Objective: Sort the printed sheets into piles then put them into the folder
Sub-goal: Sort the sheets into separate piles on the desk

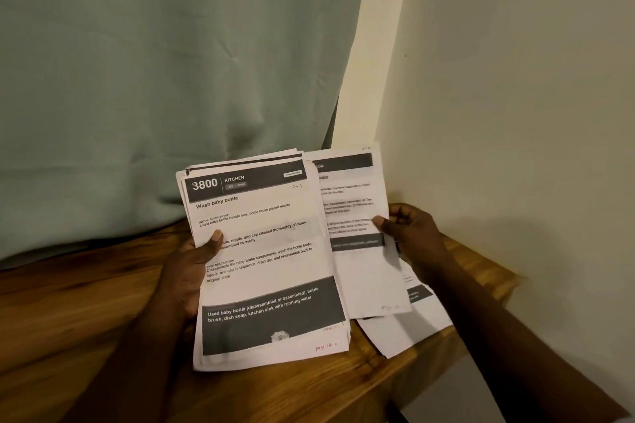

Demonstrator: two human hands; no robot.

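My left hand (192, 268) holds a stack of printed sheets (264, 268) above the wooden table, thumb pressed on the top page. That page reads "3800 KITCHEN, Wash baby bottle" and carries a handwritten "P-1". My right hand (409, 237) pinches a single printed sheet (357, 233) by its right edge, just right of the stack and partly tucked behind it. Another sheet (405, 323) lies flat on the table under my right forearm. No folder is in view.
The wooden table (86, 319) stands in a corner, its right edge close to a cream wall (515, 96). A pale green curtain (154, 62) hangs behind the table down to its far edge.
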